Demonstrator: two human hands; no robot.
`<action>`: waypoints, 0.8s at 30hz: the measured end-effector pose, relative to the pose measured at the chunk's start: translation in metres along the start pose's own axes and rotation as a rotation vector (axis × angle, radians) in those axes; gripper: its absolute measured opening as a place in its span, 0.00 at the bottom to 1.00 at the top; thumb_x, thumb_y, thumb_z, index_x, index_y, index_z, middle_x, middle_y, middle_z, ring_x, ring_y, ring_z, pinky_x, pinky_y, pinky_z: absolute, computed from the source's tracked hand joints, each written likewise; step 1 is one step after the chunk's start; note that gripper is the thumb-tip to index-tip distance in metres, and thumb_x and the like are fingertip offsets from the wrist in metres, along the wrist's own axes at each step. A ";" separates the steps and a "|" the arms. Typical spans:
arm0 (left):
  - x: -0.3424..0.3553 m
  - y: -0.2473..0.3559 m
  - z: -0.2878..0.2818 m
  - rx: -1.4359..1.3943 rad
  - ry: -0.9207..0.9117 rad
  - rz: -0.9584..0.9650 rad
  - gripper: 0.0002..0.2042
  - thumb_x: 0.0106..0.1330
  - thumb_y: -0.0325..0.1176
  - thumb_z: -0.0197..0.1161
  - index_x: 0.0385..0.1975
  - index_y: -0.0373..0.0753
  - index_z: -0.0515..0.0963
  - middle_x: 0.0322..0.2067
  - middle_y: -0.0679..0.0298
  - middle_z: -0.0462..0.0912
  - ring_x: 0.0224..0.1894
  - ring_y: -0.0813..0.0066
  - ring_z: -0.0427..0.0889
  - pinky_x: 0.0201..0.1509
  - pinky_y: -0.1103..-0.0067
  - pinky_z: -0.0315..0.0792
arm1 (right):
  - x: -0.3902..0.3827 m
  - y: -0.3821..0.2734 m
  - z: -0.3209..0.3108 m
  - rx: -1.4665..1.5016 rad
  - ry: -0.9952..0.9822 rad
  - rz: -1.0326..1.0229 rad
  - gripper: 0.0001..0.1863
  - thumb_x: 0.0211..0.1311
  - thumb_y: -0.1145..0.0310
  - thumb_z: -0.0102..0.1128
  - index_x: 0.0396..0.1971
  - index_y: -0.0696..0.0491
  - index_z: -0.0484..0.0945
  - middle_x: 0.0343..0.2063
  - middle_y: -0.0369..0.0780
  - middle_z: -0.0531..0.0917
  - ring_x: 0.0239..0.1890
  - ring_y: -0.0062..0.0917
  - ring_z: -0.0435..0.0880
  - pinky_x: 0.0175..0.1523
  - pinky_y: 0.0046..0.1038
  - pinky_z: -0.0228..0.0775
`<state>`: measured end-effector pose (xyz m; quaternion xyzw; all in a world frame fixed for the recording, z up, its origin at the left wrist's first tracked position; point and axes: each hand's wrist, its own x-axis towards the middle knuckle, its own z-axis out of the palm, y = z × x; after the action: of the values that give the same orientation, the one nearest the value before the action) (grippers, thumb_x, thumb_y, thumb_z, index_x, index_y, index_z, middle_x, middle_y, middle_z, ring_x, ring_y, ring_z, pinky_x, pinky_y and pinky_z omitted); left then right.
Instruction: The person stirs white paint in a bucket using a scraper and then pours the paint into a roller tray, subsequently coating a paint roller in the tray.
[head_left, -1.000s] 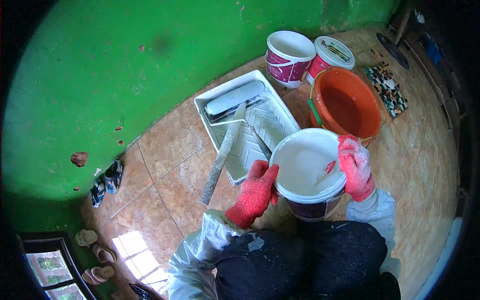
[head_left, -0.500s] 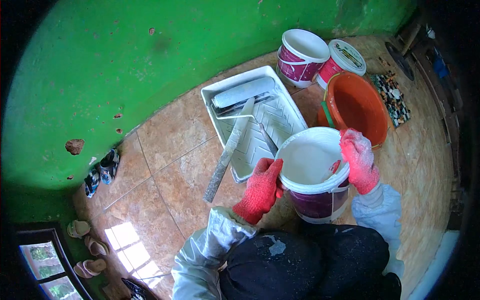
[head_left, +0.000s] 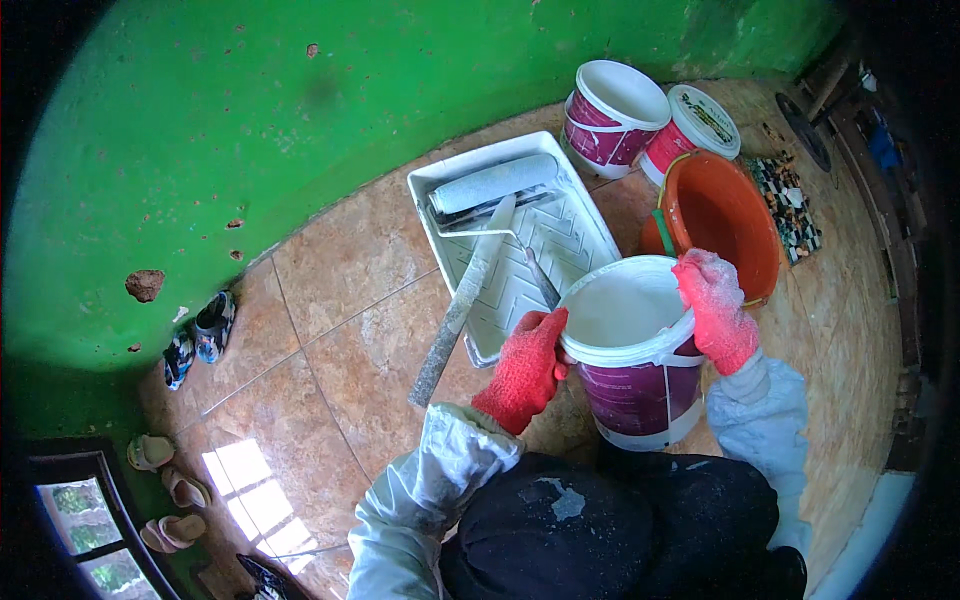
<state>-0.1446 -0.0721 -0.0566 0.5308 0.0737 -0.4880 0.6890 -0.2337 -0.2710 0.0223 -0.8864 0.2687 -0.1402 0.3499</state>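
A purple paint bucket (head_left: 628, 398) with a white rim stands close in front of my knees, tipped slightly away from me. White paint (head_left: 618, 312) shows inside it. My left hand (head_left: 527, 368), in a red knitted glove, is closed on the left side of the rim. On the right side, my right hand (head_left: 714, 308), in a paint-whitened red glove, grips the rim with its fingers over the edge. Just beyond the bucket lies a white paint tray (head_left: 590, 205) with a ridged slope. A paint roller (head_left: 497, 182) and a long paint-crusted stick (head_left: 455, 320) rest across it.
An orange bucket (head_left: 735, 220) with a green-banded handle stands behind my right hand. Farther back are an open purple-and-white bucket (head_left: 612, 140) and a lidded bucket (head_left: 700, 120), near the green wall (head_left: 400, 90). Shoes (head_left: 213, 328) and sandals (head_left: 183, 490) line the left side.
The bucket tips slightly farther from me, so more of its near side shows. A red patch seen inside it earlier is out of sight. Both hands keep their grip.
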 end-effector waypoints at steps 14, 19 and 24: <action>0.026 -0.007 -0.012 -0.098 -0.064 -0.064 0.15 0.63 0.27 0.48 0.48 0.29 0.68 0.33 0.63 0.69 0.23 0.82 0.69 0.17 0.89 0.61 | 0.019 0.004 0.008 -0.021 -0.038 -0.043 0.12 0.57 0.62 0.53 0.24 0.56 0.76 0.19 0.35 0.73 0.23 0.20 0.72 0.28 0.24 0.62; 0.021 -0.015 -0.018 0.221 -0.062 0.255 0.09 0.65 0.29 0.47 0.39 0.33 0.70 0.27 0.64 0.70 0.22 0.83 0.68 0.13 0.89 0.59 | 0.023 -0.005 0.009 -0.238 -0.118 -0.181 0.10 0.56 0.66 0.52 0.33 0.55 0.77 0.29 0.44 0.77 0.34 0.36 0.75 0.39 0.34 0.66; 0.020 -0.005 -0.016 -0.167 -0.028 -0.014 0.08 0.66 0.36 0.47 0.31 0.39 0.70 0.20 0.67 0.68 0.15 0.83 0.65 0.09 0.88 0.54 | 0.026 -0.013 0.006 -0.465 -0.138 -0.455 0.10 0.53 0.69 0.52 0.35 0.54 0.76 0.32 0.48 0.78 0.37 0.43 0.77 0.42 0.39 0.68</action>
<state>-0.1319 -0.0707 -0.0792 0.4640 0.1083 -0.4922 0.7285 -0.2045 -0.2743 0.0286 -0.9872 0.0644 -0.0894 0.1152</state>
